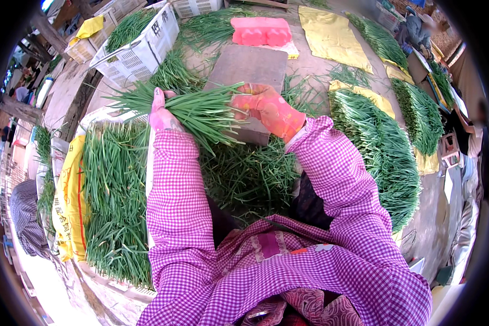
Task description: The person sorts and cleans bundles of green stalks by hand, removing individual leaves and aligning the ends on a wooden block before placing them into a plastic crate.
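Note:
A loose bunch of green chives (207,113) lies sideways in front of me, above a dark board. My left hand (164,113), in a pink glove, is closed around the bunch near its leafy left end. At the cut stem ends on the right is my right hand (270,111), in an orange-pink patterned glove. Its fingers are bent and pressed together on some of the stems; exactly what they pinch is partly hidden. The dark board (247,68) is under and behind the bunch. Below it, loose chives (250,179) are heaped between my legs.
On my left is a crate of chives (117,201) beside a yellow sack (73,195). A white crate (141,57) stands at the far left. A pink foam-like block (261,31) lies beyond the board. Chives in neat rows (377,152) lie on my right. Another person (417,30) is at the far right.

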`<state>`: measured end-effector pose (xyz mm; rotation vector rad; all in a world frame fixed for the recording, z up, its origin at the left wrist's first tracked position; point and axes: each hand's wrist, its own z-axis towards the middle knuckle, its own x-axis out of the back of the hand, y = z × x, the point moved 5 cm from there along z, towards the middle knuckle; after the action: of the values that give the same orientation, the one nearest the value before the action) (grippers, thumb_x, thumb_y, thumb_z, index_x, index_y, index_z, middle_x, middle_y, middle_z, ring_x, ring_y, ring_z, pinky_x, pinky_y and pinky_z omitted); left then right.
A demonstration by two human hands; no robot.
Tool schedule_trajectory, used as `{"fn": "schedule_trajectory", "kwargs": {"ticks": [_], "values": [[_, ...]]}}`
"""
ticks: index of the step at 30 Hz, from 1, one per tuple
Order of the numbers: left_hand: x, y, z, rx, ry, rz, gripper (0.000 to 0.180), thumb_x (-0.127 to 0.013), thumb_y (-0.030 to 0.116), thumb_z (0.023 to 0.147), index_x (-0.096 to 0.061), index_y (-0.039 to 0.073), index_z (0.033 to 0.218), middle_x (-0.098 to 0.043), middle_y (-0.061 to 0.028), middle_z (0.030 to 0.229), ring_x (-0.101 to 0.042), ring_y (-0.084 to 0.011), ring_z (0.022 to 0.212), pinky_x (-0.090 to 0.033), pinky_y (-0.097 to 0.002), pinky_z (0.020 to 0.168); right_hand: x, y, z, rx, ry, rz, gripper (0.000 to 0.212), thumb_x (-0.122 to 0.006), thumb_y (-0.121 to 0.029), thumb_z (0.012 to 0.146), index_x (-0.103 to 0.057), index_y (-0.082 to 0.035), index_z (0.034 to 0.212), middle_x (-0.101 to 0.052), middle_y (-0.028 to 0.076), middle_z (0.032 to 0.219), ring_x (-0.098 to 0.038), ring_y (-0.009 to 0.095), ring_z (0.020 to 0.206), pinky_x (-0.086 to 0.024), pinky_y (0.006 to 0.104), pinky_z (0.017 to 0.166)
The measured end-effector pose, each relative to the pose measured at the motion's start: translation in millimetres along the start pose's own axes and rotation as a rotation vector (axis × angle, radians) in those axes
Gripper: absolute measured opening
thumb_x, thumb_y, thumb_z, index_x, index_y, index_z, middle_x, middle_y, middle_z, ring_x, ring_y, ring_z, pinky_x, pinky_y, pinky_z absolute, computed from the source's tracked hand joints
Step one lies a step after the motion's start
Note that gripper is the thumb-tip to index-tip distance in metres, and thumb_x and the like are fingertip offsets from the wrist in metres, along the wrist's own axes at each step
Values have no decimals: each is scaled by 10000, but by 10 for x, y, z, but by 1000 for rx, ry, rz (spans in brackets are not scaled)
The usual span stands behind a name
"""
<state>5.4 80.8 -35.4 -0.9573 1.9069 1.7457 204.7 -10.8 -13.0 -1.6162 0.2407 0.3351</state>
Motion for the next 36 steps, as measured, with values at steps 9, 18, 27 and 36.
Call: {"fn": "schedule_trajectory", "kwargs": {"ticks": [9, 18, 27, 36], "values": [[108, 201, 34, 18, 210, -260, 197, -540, 266, 873, -500, 91, 791, -523, -25, 699, -532, -269, 652, -480, -461, 646, 335, -183, -30, 33, 225, 4, 197, -599, -106, 829, -580, 0, 995, -630, 79, 903, -605, 158, 730, -496, 294, 706], [89, -24, -31, 111, 136, -173, 216, -530, 296, 873, -538, 89, 810, -556, -37, 734, -541, -237, 665, -473, -405, 651, -27, 212, 44, -46, 44, -345, 306, -664, -148, 796, -616, 41, 1032, -646, 67, 930, -590, 141, 787, -466, 267, 721], [100, -66, -11, 179, 148, -266, 278, -482, 329, 892, -533, 61, 950, -569, -102, 914, -544, -307, 865, -438, -483, 817, 93, 75, 34, 78, -52, 277, 178, -609, -97, 832, -569, -9, 981, -621, 97, 947, -604, 197, 888, -479, 324, 786], [138, 138, 15, 76, 131, -349, 291, -491, 356, 885, -530, 68, 903, -565, -130, 974, -548, -339, 874, -447, -514, 811, 441, -289, -30, 138, 277, -98, 263, -639, -187, 829, -615, -9, 1021, -641, 58, 955, -599, 146, 823, -459, 270, 737]]}}
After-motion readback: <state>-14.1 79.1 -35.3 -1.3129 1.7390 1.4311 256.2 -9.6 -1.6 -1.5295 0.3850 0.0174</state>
